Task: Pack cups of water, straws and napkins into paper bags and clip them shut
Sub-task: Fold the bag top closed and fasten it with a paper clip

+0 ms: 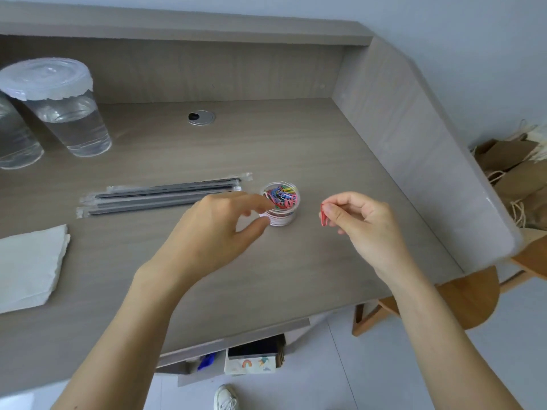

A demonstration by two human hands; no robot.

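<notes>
A small clear tub of coloured paper clips (281, 202) stands mid-desk. My left hand (219, 229) reaches to it, thumb and forefinger spread around its left side and barely touching. My right hand (364, 220) is just right of the tub and pinches a red paper clip (323, 214) between thumb and forefinger. Wrapped black straws (165, 193) lie left of the tub. A sealed cup of water (65, 108) stands at the back left beside a second cup (14, 137) cut by the frame edge. White napkins (29, 264) lie at the left edge.
The grey desk (296, 149) has a raised back and a right side wall (414, 137), and a cable hole (202, 117) at the back. Brown paper bags (515, 173) lie beyond the right wall. A wooden stool (461, 297) stands below the desk's right corner.
</notes>
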